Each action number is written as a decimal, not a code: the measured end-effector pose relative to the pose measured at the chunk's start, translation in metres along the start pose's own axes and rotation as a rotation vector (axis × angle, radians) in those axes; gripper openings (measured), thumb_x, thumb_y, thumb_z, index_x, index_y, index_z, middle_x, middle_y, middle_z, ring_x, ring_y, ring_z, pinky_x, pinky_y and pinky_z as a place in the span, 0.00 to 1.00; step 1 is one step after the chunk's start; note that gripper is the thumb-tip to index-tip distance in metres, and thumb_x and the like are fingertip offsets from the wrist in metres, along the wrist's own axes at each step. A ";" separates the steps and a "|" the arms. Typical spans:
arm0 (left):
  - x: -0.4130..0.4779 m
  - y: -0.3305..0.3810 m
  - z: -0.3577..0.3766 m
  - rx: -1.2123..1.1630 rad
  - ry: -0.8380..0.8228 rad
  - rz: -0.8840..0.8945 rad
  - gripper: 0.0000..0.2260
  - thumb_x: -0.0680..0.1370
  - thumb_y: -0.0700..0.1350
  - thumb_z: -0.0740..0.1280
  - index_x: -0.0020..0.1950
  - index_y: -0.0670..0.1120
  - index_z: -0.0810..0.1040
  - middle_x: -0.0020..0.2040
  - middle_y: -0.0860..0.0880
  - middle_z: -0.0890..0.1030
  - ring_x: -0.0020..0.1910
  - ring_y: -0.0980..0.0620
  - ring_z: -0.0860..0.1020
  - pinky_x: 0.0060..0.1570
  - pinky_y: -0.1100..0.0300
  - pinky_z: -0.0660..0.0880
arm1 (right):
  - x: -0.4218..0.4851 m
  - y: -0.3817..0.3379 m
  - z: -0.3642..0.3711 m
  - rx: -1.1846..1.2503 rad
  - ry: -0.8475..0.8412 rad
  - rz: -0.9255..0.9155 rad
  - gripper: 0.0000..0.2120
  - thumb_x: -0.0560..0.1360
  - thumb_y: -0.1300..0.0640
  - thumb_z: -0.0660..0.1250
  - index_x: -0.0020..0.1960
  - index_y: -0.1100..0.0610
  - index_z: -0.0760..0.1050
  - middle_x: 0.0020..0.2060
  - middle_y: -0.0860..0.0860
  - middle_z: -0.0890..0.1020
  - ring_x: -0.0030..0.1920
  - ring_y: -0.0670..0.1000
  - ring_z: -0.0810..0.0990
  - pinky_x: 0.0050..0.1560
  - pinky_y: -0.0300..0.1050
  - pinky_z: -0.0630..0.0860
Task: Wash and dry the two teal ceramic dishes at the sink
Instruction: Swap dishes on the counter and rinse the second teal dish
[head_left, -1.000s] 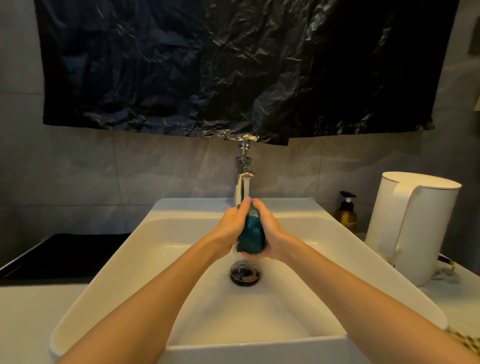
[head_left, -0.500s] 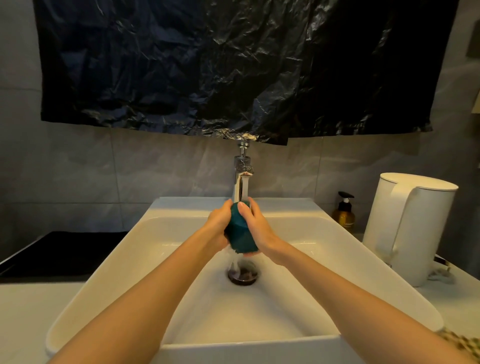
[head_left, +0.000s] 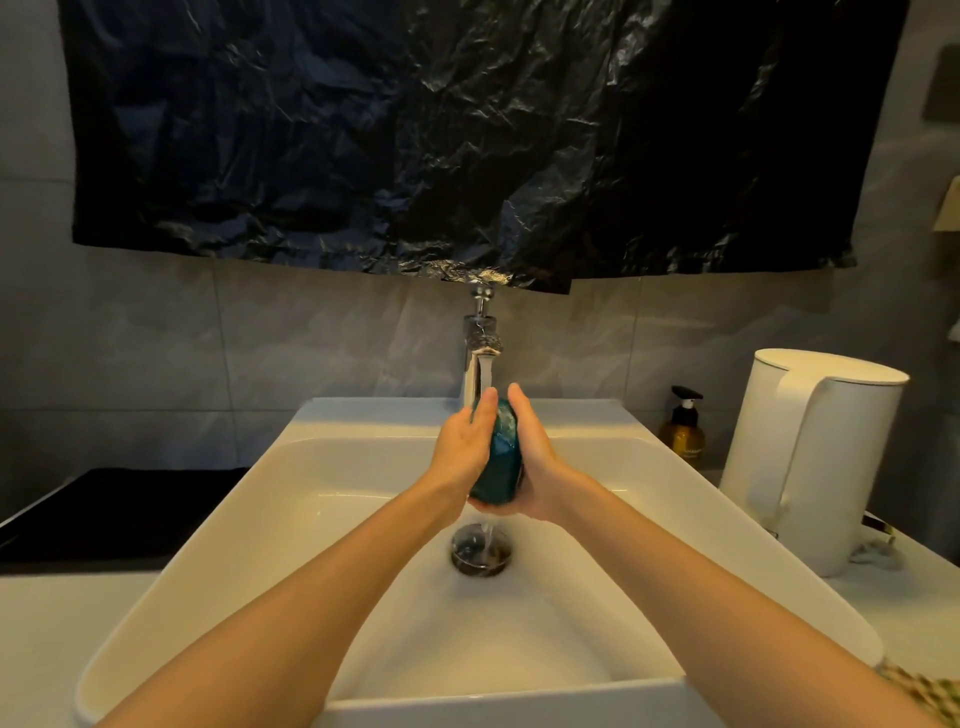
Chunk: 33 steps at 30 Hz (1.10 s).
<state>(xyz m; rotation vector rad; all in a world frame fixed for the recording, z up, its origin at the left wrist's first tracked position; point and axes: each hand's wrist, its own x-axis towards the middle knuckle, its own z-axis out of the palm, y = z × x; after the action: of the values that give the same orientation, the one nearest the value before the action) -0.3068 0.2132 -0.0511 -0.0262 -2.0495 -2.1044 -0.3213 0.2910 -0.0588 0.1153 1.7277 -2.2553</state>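
Observation:
A small teal ceramic dish (head_left: 500, 462) stands on edge between my two palms, under the running water of the chrome tap (head_left: 480, 345). My left hand (head_left: 464, 449) presses its left side with the fingers stretched upward. My right hand (head_left: 535, 462) cups its right side and underside. Water runs off the dish into the drain (head_left: 482, 557) of the white sink (head_left: 291, 519). Only one teal dish is in view.
A white electric kettle (head_left: 810, 457) stands on the counter to the right, with an amber pump bottle (head_left: 683, 434) behind it. A black surface (head_left: 114, 514) lies left of the sink. Black plastic sheeting (head_left: 467, 130) hangs on the wall above the tap. A patterned cloth (head_left: 924, 691) shows at the lower right.
Both hands have shifted around the dish under the stream, turning it from tilted to more upright on its edge. The hands sit slightly lower than half a second ago.

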 end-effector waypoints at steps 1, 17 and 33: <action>0.002 0.001 0.000 0.019 0.019 -0.009 0.17 0.80 0.59 0.53 0.53 0.49 0.74 0.46 0.48 0.79 0.43 0.52 0.78 0.37 0.63 0.74 | 0.002 0.000 0.001 -0.063 0.032 -0.062 0.27 0.73 0.29 0.54 0.57 0.48 0.73 0.51 0.55 0.78 0.50 0.53 0.77 0.46 0.50 0.77; 0.017 0.000 -0.022 -0.119 0.068 -0.304 0.15 0.80 0.57 0.58 0.50 0.47 0.76 0.46 0.44 0.79 0.47 0.46 0.78 0.51 0.51 0.77 | -0.006 -0.001 -0.006 -0.255 -0.122 -0.101 0.21 0.72 0.39 0.67 0.61 0.32 0.62 0.62 0.49 0.68 0.59 0.58 0.72 0.54 0.60 0.77; 0.027 -0.006 -0.025 -0.175 0.027 -0.313 0.14 0.79 0.58 0.58 0.48 0.49 0.76 0.51 0.43 0.80 0.54 0.42 0.77 0.59 0.45 0.75 | 0.001 -0.003 0.005 -0.134 -0.010 -0.157 0.14 0.74 0.41 0.67 0.56 0.36 0.66 0.54 0.47 0.73 0.53 0.53 0.74 0.48 0.54 0.79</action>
<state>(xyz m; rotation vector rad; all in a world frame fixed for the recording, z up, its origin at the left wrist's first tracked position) -0.3310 0.1852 -0.0538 0.3150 -1.9531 -2.4458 -0.3223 0.2864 -0.0547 -0.0621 1.9381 -2.2329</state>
